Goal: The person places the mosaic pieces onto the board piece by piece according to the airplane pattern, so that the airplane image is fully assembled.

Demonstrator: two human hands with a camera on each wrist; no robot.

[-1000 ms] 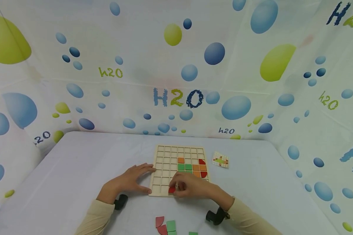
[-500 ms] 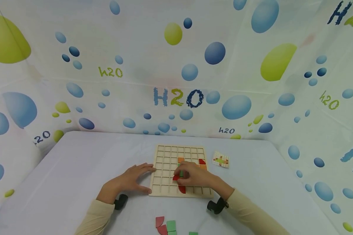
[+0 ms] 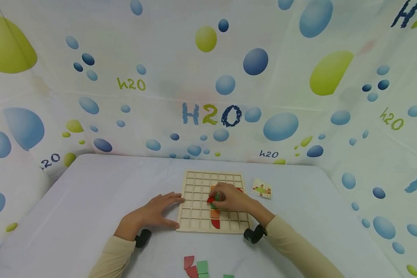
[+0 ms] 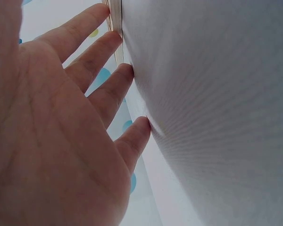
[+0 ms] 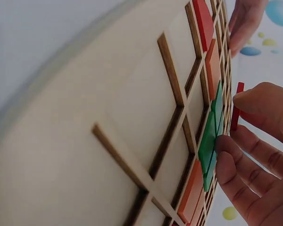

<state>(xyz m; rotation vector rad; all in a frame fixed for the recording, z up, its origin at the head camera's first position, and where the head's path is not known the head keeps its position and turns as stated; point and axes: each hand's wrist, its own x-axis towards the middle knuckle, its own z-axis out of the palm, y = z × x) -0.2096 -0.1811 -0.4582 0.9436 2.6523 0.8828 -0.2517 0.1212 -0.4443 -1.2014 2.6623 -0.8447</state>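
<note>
A wooden grid board (image 3: 196, 189) lies on the white table. My left hand (image 3: 152, 211) rests at its left edge with fingers spread; in the left wrist view the fingertips (image 4: 114, 37) meet the board's side. Over the middle of the grid my right hand (image 3: 234, 199) pinches a red quarter-circle tile (image 5: 237, 106) between thumb and finger, held on edge just off the board. Its other fingers are right at the green tiles (image 5: 207, 141) set in the grid. Below these sit an orange tile (image 3: 215, 214) and a red quarter-circle tile (image 3: 215, 224). The hand hides other cells.
A small pattern card (image 3: 261, 189) lies right of the board. At the table's near side are loose red quarter-circle tiles (image 3: 189, 262) and green square tiles (image 3: 202, 266). A printed cloth (image 3: 160, 77) hangs behind the table.
My right hand has carried the red quarter-circle tile from the board's near edge up and away toward the middle, uncovering the orange and red tiles near the front. The left hand stays put.
</note>
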